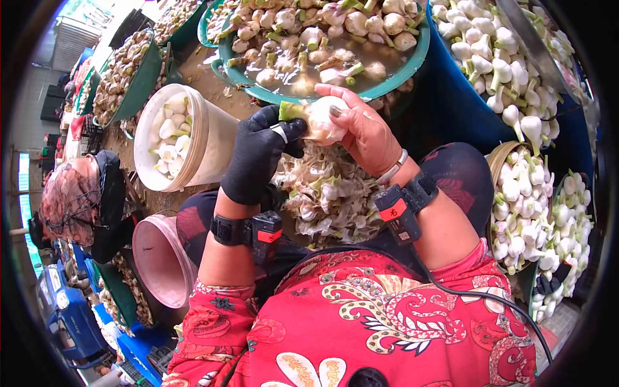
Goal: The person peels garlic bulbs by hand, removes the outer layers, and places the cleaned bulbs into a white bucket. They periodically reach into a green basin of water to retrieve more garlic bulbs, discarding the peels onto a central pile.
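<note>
So over on our left there's a pink bucket [169,258] tipped toward us, with a white bucket [218,138] just above it holding some pale garlic. Next comes our left hand [258,145], in a black glove, pinching the green stem of a garlic bulb [327,120]. That bulb's right by the near rim of the green basin [385,88], above a heap of peelings [332,200] between our knees. Our bare right hand [367,132] has its fingers curled round the bulb's other side. Further right, a blue tub [451,93] is loaded with white garlic.
</note>
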{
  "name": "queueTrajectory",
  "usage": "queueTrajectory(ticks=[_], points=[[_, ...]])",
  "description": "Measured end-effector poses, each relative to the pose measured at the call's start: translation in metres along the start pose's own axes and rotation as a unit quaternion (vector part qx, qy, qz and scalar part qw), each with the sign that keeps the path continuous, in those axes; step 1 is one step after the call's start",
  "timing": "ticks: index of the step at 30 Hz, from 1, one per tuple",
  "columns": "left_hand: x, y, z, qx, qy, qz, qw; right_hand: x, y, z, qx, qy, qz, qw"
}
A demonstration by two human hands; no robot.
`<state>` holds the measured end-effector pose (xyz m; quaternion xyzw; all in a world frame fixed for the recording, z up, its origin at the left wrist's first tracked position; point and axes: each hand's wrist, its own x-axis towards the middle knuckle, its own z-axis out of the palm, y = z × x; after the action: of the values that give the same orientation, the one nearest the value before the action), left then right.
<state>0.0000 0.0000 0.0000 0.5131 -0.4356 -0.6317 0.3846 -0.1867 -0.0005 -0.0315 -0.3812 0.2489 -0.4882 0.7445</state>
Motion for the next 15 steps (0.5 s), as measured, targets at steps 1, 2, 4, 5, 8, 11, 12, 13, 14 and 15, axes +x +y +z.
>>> queueTrajectory(ticks=[1,2,4,5,8,11,12,13,14,15], points=[[0.0,0.0,-0.002,0.031,0.001,0.015,0.999,0.0,0.0,0.0,0.013,0.009,0.01,1.0],[-0.001,0.0,-0.002,0.063,0.002,0.03,0.998,0.0,0.0,0.001,0.027,0.018,0.021,0.999],[-0.008,0.001,-0.002,0.133,0.02,0.053,0.989,-0.001,0.007,0.003,0.092,0.024,0.061,0.994],[-0.008,0.003,-0.002,0.199,0.038,0.088,0.975,0.0,0.007,0.002,0.148,0.024,0.095,0.984],[0.001,-0.003,-0.013,0.418,-0.005,0.281,0.864,-0.003,0.011,-0.002,0.218,-0.084,0.276,0.932],[0.002,0.001,0.0,0.34,-0.067,0.278,0.896,-0.007,0.018,-0.004,0.287,-0.185,0.361,0.868],[0.003,-0.004,0.002,0.379,-0.052,0.286,0.879,-0.009,0.01,0.002,0.276,-0.119,0.371,0.879],[0.004,-0.012,-0.002,0.377,-0.054,0.292,0.877,-0.01,0.0,0.007,0.265,-0.051,0.379,0.885],[0.006,-0.02,-0.011,0.334,-0.042,0.273,0.901,-0.009,-0.001,0.001,0.262,-0.052,0.374,0.888],[0.006,-0.023,-0.015,0.291,-0.032,0.253,0.922,-0.007,0.001,-0.01,0.254,-0.087,0.33,0.905]])
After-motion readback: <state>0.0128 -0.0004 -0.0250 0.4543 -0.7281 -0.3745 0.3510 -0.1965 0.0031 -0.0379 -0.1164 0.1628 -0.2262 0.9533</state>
